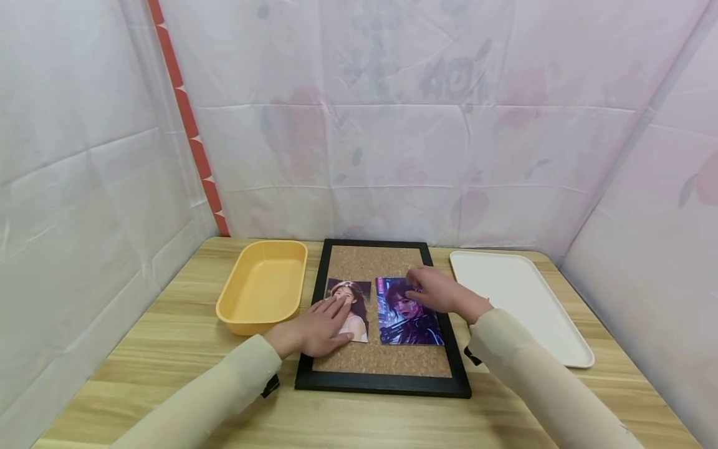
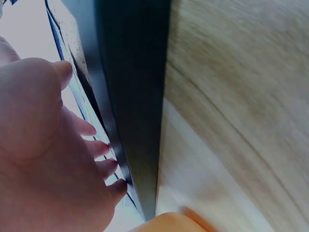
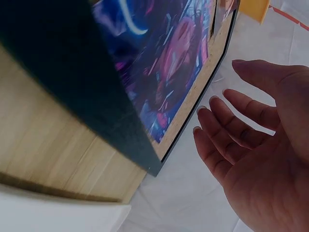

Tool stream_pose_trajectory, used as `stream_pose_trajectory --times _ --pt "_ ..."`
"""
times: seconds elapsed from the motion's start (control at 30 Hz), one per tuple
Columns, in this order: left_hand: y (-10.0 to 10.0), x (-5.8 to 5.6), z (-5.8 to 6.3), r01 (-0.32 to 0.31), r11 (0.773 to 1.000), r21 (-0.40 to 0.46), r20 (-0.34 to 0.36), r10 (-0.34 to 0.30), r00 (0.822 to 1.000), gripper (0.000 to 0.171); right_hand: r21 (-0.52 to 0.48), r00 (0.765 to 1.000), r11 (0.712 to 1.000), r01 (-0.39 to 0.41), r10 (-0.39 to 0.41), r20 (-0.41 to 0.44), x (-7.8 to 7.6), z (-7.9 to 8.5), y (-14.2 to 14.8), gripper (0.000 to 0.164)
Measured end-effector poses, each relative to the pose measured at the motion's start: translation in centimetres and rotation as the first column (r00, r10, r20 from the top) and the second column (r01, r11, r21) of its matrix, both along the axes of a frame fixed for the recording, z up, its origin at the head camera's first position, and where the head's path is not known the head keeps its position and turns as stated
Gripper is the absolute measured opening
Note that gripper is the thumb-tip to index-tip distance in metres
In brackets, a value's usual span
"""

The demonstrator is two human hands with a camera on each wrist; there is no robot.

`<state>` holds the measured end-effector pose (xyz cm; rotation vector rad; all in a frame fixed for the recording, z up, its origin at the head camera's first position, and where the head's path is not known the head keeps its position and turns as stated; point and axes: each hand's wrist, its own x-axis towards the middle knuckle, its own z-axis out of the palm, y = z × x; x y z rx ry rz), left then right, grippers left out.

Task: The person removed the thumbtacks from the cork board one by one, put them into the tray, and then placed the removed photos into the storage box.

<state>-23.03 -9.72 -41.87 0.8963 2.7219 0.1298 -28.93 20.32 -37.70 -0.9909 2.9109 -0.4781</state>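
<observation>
- The left hand is spread with its fingers straight, lying over the left part of the portrait; it grips nothing.
- The right hand is relaxed, its fingers loosely bent and holding nothing; it is over the upper right part of the purple picture. The right wrist view shows its fingertips apart from one another, with nothing between them.
- The portrait, of a long-haired person in a white top, lies on the left half of the cork, partly covered by the left hand.
- The purple picture, a figure in dark clothing against neon colours, lies on the right half, just beside the portrait with a strip of cork between them.
- A black frame runs around the cork and lies flat on the table.
- Pale sleeves cover both forearms, with a dark strap showing under each cuff.
- The yellow tray stands left of the frame, the white tray to its right.
- Pale curtains surround the table; a red strip runs down the left corner.
</observation>
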Motion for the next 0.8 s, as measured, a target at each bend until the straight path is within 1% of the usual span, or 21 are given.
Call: stream_pose_trajectory --times 0.13,0.37,0.5,0.57,0.7,0.8 --pt "-0.2 0.0 -0.2 -0.013 1.0 0.0 0.003 0.013 1.0 0.072 -0.003 1.0 1.0 -0.002 0.002 0.01 -0.2 0.1 -1.0 0.023" --pt "-0.4 0.3 0.1 -0.016 1.0 0.014 0.007 0.016 1.0 0.073 -0.028 0.999 1.0 -0.004 0.005 0.034 -0.6 0.2 -2.9 0.022" --pt "-0.7 0.1 -0.4 -0.028 0.999 0.021 0.005 0.028 1.0 0.075 -0.001 0.999 1.0 0.009 -0.009 0.042 -0.9 0.2 -3.9 0.025" --pt "-0.9 -0.2 -0.8 -0.035 0.999 0.024 0.009 0.035 0.999 0.075 0.018 0.999 1.0 0.012 -0.012 0.029 -1.0 0.2 -4.4 0.027" --pt "-1.2 -0.7 -1.8 -0.042 0.998 0.039 0.011 0.042 0.999 0.077 0.031 1.0 1.0 0.007 -0.007 0.001 -1.4 0.0 -5.0 0.025" --pt "-1.4 -0.9 -2.1 -0.041 0.998 0.048 0.006 0.041 0.999 0.077 0.035 1.0 0.999 0.001 -0.001 -0.012 -1.7 -0.2 -5.4 0.023"
